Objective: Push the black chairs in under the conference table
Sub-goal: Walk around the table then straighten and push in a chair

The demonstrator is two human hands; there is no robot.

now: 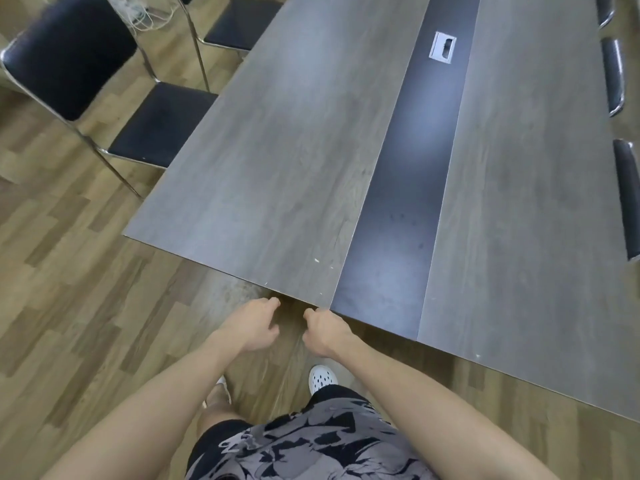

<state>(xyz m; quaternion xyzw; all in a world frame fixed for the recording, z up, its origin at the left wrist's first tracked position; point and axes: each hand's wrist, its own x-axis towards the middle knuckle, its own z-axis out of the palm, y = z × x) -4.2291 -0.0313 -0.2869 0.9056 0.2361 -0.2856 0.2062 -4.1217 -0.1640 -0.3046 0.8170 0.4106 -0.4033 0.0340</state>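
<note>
I log left hand and right hand just off the conference table end, fingers loosely curled, gripping nothing. Nearest black chair: seat meets the table's left edge, backrest well out.

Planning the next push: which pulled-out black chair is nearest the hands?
The left-side chair with its backrest in full view; the other pulled-out chair sits farther up the table edge.

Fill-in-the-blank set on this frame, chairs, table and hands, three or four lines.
1. The left hand and the right hand both hold ____.
2. The nearest black chair, its seat mostly outside the conference table, stands at the table's ____ side.
3. The silver cable port sits in the table's ____ centre strip.
4. At the right edge show ____ chair backs.
Missing: nothing; left; black; three.
</note>
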